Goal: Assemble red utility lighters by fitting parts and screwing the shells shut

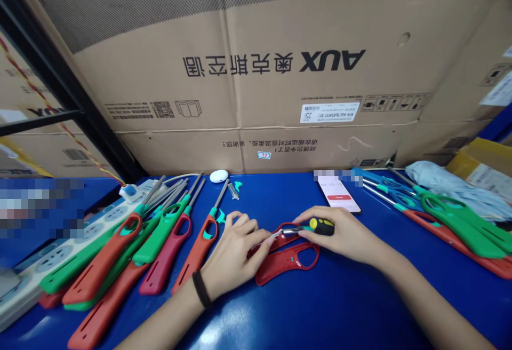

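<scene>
My left hand (242,248), wearing a dark wristband, is closed over a red lighter half-shell (283,240), its thumb and index finger pinching near a small pale part. In my right hand (344,232) sits a screwdriver (323,226) with a black and yellow handle, held between thumb and fingers. A shiny metal piece and a bit of teal show at those fingertips, above the shell; how they join the screwdriver I cannot make out. A second red half-shell (276,272), with a finger loop, lies inner side up on the table just below both hands.
Several red and green long lighters (162,240) lie at left beside a white power strip (54,251). More lighters (464,224) are stacked at right. A phone (340,195), a white case (218,176) and small teal parts (238,185) lie behind my hands. A large carton (256,30) stands behind.
</scene>
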Motion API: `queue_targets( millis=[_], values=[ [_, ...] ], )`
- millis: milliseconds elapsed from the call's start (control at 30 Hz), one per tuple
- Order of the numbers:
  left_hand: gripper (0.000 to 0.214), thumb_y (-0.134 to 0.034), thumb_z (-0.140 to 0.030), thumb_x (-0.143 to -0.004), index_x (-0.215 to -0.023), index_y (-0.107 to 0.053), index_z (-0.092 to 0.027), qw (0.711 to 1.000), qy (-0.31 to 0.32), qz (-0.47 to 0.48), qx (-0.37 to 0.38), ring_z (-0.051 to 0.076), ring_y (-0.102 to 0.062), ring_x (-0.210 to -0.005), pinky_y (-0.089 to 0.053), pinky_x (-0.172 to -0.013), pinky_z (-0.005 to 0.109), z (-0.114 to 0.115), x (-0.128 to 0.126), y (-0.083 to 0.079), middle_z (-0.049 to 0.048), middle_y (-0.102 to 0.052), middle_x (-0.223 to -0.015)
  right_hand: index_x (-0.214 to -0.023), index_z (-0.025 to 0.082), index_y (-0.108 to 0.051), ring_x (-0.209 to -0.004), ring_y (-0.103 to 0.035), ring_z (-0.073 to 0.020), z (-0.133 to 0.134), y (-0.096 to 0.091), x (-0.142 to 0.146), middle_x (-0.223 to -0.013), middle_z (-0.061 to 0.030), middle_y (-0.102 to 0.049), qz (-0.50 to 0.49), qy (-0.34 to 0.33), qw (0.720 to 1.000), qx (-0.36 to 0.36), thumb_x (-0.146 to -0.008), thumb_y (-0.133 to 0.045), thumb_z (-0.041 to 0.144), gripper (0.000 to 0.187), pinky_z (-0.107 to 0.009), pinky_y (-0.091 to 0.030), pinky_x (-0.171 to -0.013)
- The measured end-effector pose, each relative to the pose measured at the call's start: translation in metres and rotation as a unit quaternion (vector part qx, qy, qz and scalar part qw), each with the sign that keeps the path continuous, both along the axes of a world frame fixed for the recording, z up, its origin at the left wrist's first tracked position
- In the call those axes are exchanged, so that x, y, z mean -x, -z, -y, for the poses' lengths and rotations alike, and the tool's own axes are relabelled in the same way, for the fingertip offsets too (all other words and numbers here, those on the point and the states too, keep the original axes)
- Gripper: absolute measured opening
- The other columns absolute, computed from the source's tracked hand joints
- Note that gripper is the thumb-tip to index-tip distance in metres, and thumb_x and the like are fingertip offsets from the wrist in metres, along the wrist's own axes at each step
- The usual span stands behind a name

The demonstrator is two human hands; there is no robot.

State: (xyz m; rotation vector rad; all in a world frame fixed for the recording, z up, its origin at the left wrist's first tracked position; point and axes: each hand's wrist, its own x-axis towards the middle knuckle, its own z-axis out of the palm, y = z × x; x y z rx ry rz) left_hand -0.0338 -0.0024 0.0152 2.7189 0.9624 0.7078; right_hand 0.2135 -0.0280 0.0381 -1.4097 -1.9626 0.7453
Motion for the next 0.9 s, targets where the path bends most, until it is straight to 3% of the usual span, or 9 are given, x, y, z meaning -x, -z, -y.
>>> queue_targets(
  millis=[200,333,500,667,900],
  values=[
    [0.026,-0.040,-0.026,-0.096,-0.092,-0.066,-0.022,0.999,0.048,-0.021,0.002,0.017,-0.047,-0.077,-0.030,-0.091,0.041,0.004,-0.001,-0.002,0.0014,-0.055,-0.075,-0.106,0.030,-0.066,-0.099,-0.064,-0.0203,0.006,0.007,0.019,-0.107,0.0001,-0.070,0.034,-0.053,0.997,-0.043,-0.080,-0.064,0.036,0.027,-0.031,-0.047,-0.086],
    [0.016,-0.045,-0.029,-0.094,-0.099,-0.058,-0.020,0.998,0.057,0.005,0.027,0.016,-0.050,-0.080,-0.029,-0.094,0.040,0.005,-0.001,-0.001,0.0009,-0.060,-0.084,-0.101,0.030,-0.067,-0.089,-0.067,-0.0180,0.008,0.012,0.026,-0.101,0.0012,-0.072,0.082,-0.085,0.992,-0.052,-0.088,-0.055,0.025,0.019,-0.027,-0.046,-0.077],
    [0.025,-0.053,-0.033,-0.091,-0.112,-0.050,-0.021,0.999,-0.002,0.032,0.022,0.018,-0.051,-0.088,-0.028,-0.095,0.041,0.000,0.000,0.005,0.0017,-0.061,-0.097,-0.098,0.028,-0.067,-0.086,-0.067,-0.0181,0.008,0.011,0.023,-0.097,0.0003,-0.072,0.097,-0.069,0.990,-0.071,-0.090,-0.053,0.033,0.017,-0.026,-0.046,-0.074],
    [0.027,-0.053,-0.031,-0.090,-0.116,-0.050,-0.023,0.999,-0.028,0.011,0.018,0.019,-0.053,-0.091,-0.028,-0.097,0.043,-0.004,0.001,0.007,0.0011,-0.058,-0.094,-0.098,0.027,-0.064,-0.083,-0.066,-0.0162,0.004,0.009,0.012,-0.096,0.0022,-0.071,0.111,-0.038,0.988,-0.102,-0.091,-0.052,0.031,0.015,-0.025,-0.045,-0.073],
    [0.015,-0.060,-0.034,-0.086,-0.098,-0.058,-0.025,0.999,-0.025,-0.004,0.022,0.019,-0.055,-0.093,-0.023,-0.102,0.046,-0.007,0.002,0.008,-0.0015,-0.061,-0.097,-0.094,0.028,-0.064,-0.069,-0.064,-0.0142,0.002,0.001,-0.003,-0.085,0.0033,-0.071,0.164,-0.001,0.982,-0.095,-0.091,-0.051,0.036,0.016,-0.024,-0.043,-0.061]
  ],
)
